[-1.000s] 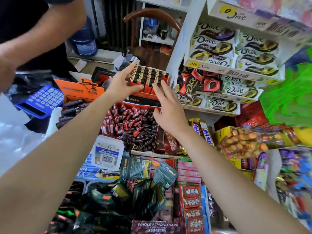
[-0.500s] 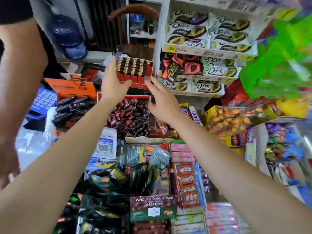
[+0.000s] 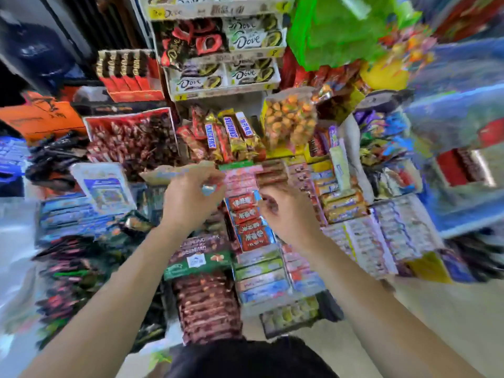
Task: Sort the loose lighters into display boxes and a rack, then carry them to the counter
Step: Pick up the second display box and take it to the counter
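Standing free beside the Dove chocolate rack (image 3: 223, 80), the lighter display box (image 3: 128, 75) is no longer being held. The left hand (image 3: 191, 197) and right hand (image 3: 286, 214) are drawing back over candy bars (image 3: 248, 225), fingers curled, any grip lost to blur; this box is looking delivered.

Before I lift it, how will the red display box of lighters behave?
The red display box looks like thin card, so probably light and slightly flexible. Its lighters stand upright in open rows, so tilting might spill them.
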Tool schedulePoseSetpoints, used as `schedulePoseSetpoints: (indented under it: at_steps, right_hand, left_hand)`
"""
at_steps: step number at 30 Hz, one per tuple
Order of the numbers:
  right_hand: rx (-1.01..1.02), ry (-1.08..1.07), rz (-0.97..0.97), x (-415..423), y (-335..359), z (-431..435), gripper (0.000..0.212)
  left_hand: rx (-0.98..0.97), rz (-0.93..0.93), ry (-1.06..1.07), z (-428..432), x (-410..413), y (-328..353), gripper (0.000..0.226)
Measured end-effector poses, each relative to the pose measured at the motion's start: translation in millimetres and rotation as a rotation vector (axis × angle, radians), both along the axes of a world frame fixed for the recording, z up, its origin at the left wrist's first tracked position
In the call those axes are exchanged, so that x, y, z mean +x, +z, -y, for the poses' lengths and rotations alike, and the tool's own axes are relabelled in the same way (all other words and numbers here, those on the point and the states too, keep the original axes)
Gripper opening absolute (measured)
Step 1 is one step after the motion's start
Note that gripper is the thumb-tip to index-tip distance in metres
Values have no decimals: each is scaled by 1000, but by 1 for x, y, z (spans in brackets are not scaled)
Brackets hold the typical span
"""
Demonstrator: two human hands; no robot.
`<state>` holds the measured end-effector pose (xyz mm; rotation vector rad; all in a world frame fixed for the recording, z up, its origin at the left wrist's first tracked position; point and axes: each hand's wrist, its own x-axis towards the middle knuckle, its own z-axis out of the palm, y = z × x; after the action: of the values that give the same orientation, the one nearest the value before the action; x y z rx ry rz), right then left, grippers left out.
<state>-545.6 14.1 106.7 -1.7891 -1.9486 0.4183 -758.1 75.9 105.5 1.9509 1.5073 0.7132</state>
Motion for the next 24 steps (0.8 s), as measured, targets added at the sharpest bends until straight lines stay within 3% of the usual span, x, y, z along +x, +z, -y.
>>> schedulePoseSetpoints:
  at_steps: [8,14,20,24]
  right_hand:
    - [-213,-159,-139,112,-49,169,32]
    - [-352,-252,-211,223,-84,282,27]
    - [-540,-558,-371,315,-105,370,25]
    - [-612,-696,-426,367,-111,408,35]
  left_hand:
    - [-22,-159,-135,118,109,-4,13]
    - [-229,-171,-220,224,220,-28,14]
    - [-413,-226,-409,299,324,-44,28]
    - [-454,-307,-542,321,374,-57,17]
